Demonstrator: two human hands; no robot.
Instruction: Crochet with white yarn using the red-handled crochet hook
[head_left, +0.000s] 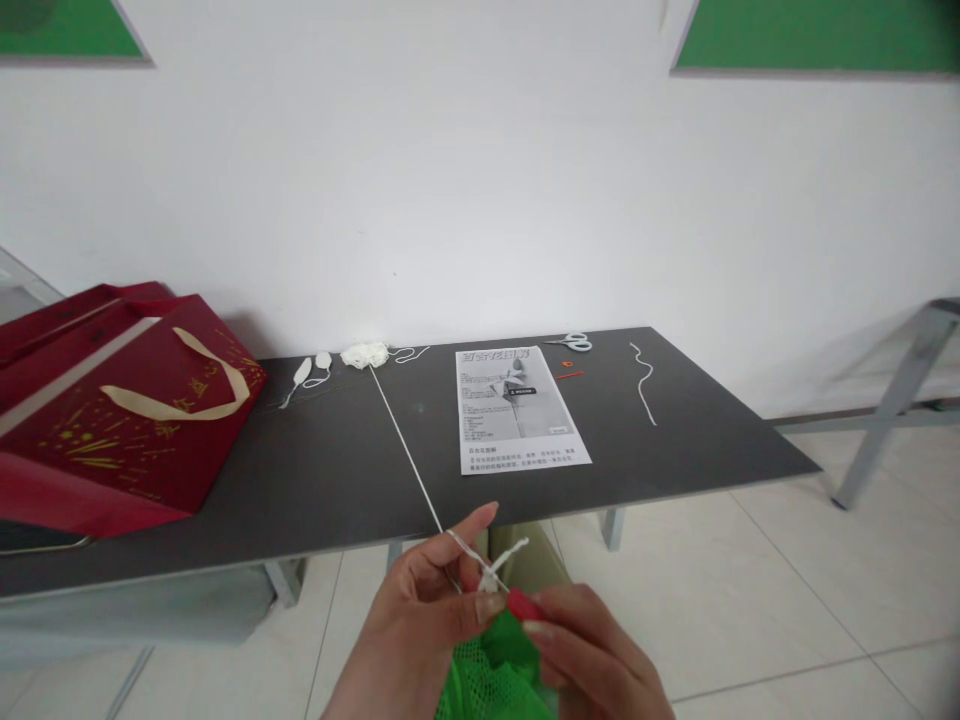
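Note:
My left hand [435,590] pinches a small piece of white crochet work [489,580], with a short loose tail sticking out to the right. White yarn [405,450] runs over the left index finger and stretches back to a white yarn bundle [365,355] at the table's rear. In my right hand [592,640] is a crochet hook [525,605] with a red handle. Its thin metal shaft meets the white piece at the left fingertips. Both hands are close together in front of the table edge, above green mesh fabric [495,670].
A printed sheet [517,410] lies mid-table. Behind its right side are scissors [574,342] and small orange items [568,375]. A loose yarn strand [643,380] lies further right. Dark red gift bags [127,410] stand left, near small white crocheted pieces [302,373].

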